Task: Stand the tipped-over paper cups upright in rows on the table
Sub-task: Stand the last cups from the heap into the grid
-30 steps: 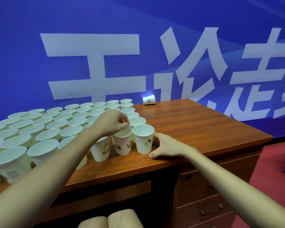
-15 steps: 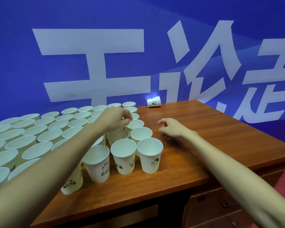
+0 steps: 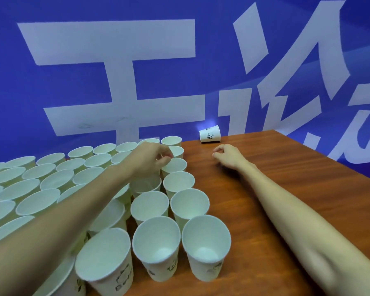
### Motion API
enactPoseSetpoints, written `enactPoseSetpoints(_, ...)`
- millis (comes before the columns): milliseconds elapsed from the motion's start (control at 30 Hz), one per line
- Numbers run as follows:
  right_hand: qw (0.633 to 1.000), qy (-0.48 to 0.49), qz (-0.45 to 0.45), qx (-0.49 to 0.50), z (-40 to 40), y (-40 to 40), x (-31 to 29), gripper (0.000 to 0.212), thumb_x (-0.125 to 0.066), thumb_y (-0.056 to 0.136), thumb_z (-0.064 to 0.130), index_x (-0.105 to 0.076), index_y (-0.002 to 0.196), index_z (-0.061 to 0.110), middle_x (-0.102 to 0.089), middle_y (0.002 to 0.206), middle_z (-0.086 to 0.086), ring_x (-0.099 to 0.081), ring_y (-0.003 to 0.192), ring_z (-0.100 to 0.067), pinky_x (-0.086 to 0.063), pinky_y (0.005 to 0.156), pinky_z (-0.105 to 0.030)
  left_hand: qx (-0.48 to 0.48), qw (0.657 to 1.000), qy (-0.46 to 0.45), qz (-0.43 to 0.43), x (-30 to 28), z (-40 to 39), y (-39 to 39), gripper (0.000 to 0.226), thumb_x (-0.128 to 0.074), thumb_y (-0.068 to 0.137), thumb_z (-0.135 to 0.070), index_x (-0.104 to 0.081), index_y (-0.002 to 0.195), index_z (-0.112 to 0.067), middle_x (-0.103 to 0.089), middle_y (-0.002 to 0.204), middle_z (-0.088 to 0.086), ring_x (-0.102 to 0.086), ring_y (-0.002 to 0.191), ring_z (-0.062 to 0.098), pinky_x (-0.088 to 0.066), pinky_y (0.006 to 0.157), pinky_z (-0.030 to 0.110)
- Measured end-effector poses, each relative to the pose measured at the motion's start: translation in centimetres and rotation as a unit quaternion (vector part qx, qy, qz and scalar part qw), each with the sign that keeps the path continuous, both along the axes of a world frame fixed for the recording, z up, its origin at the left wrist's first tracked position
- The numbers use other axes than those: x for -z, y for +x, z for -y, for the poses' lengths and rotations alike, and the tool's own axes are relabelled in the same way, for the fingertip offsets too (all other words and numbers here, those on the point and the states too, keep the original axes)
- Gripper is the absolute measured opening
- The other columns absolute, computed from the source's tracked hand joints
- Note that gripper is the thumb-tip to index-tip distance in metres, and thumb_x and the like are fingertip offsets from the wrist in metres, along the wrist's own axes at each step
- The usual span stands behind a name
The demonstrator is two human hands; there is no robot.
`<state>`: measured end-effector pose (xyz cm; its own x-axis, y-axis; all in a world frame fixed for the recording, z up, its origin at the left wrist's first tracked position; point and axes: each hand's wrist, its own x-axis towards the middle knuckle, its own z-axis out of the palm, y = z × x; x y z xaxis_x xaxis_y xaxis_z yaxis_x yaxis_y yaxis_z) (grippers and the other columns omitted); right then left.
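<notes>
A: How many paper cups lie on their side?

B: One. The tipped-over paper cup (image 3: 210,134) is at the far edge of the table, by the banner.

A: And how many are standing?

B: The upright paper cups (image 3: 156,246) fill the left half. The rightmost column has six, counted from near to far. The whole block runs to several dozen, but the arms cover some and the left edge cuts off others, so I can't give an exact total.

A: Hands?

B: Two: a left hand (image 3: 150,159) and a right hand (image 3: 226,154).

A: Anything else?

B: One wooden table (image 3: 286,178) and one blue banner (image 3: 73,82) behind it.
</notes>
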<state>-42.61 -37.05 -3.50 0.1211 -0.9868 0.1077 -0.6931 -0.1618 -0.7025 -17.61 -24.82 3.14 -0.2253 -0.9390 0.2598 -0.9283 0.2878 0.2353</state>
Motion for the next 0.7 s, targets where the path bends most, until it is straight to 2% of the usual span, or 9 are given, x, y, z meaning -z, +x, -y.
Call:
enactPoseSetpoints(133,0.994,0.026,0.1,0.039,2.9,0.7,0.5,0.045,-0.057,0.091,0.03,-0.048,0.134,0.017,-0.071,0.089,-0.006,-0.064,0.069,-0.016,-0.051,0.072,-0.031,0.02,1.0,-0.014,-0.019,0.8,0.9,0.0,0.023,-0.055,0.096,-0.032,-0.066,0.116,-0.028,-0.065,0.12,-0.007,-0.06,0.097,0.007,-0.053,0.081,0.025)
enactPoseSetpoints(200,0.986,0.019,0.151,0.066,4.4,0.9,1.1,0.052,-0.057,0.089,0.028,-0.044,0.138,0.016,-0.071,0.083,-0.005,-0.062,0.062,-0.015,-0.047,0.062,-0.027,0.02,0.999,-0.023,-0.017,1.0,1.5,0.1,0.026,-0.055,0.095,-0.036,-0.063,0.12,-0.029,-0.058,0.131,-0.008,-0.057,0.104,0.006,-0.05,0.088,0.027)
enactPoseSetpoints(300,0.975,-0.013,0.187,0.121,6.0,1.2,1.8,0.053,-0.057,0.09,0.023,-0.042,0.14,0.012,-0.064,0.079,-0.001,-0.057,0.06,-0.01,-0.043,0.056,-0.024,0.005,1.0,-0.014,-0.002,1.0,2.5,0.4,0.033,-0.052,0.096,-0.039,-0.056,0.128,-0.03,-0.046,0.144,-0.007,-0.049,0.117,0.008,-0.042,0.095,0.028)
enactPoseSetpoints(367,0.971,-0.024,0.19,0.139,6.7,1.3,1.7,0.047,-0.056,0.094,0.019,-0.043,0.138,0.008,-0.054,0.081,0.003,-0.048,0.061,-0.005,-0.039,0.058,-0.018,-0.01,1.0,-0.004,0.012,1.1,3.2,0.7,0.037,-0.049,0.097,-0.042,-0.052,0.132,-0.031,-0.04,0.149,-0.006,-0.042,0.13,0.013,-0.04,0.102,0.034)
enactPoseSetpoints(433,0.972,-0.028,0.186,0.139,7.3,1.7,1.5,0.048,-0.055,0.096,0.017,-0.041,0.14,0.007,-0.05,0.091,0.0,-0.046,0.064,-0.007,-0.034,0.06,-0.014,-0.019,1.0,0.001,0.016,1.2,3.8,1.1,0.038,-0.048,0.097,-0.043,-0.05,0.133,-0.032,-0.039,0.15,-0.006,-0.037,0.135,0.015,-0.037,0.106,0.037)
enactPoseSetpoints(533,0.971,-0.039,0.185,0.145,8.7,2.2,1.2,0.049,-0.055,0.096,0.018,-0.039,0.142,0.008,-0.048,0.1,-0.002,-0.048,0.085,-0.016,-0.035,0.06,-0.018,-0.013,1.0,0.008,0.017,1.5,4.4,1.4,0.038,-0.045,0.097,-0.045,-0.049,0.133,-0.033,-0.04,0.148,-0.008,-0.037,0.133,0.013,-0.037,0.106,0.035)
enactPoseSetpoints(633,0.97,-0.033,0.191,0.15,10.2,2.5,1.6,0.042,-0.056,0.094,0.023,-0.049,0.134,0.013,-0.06,0.099,0.001,-0.052,0.088,-0.015,-0.039,0.072,-0.026,-0.011,1.0,0.009,0.005,2.0,4.8,1.5,0.037,-0.045,0.097,-0.046,-0.05,0.132,-0.034,-0.041,0.147,-0.009,-0.041,0.129,0.012,-0.04,0.106,0.037)
enactPoseSetpoints(700,0.966,-0.02,0.2,0.161,10.6,2.3,2.0,0.038,-0.056,0.089,0.027,-0.055,0.126,0.018,-0.071,0.09,0.003,-0.062,0.085,-0.016,-0.043,0.072,-0.029,-0.012,1.0,0.014,0.002,2.4,5.0,1.6,0.036,-0.045,0.096,-0.047,-0.05,0.13,-0.036,-0.042,0.146,-0.009,-0.043,0.128,0.013,-0.041,0.106,0.042)
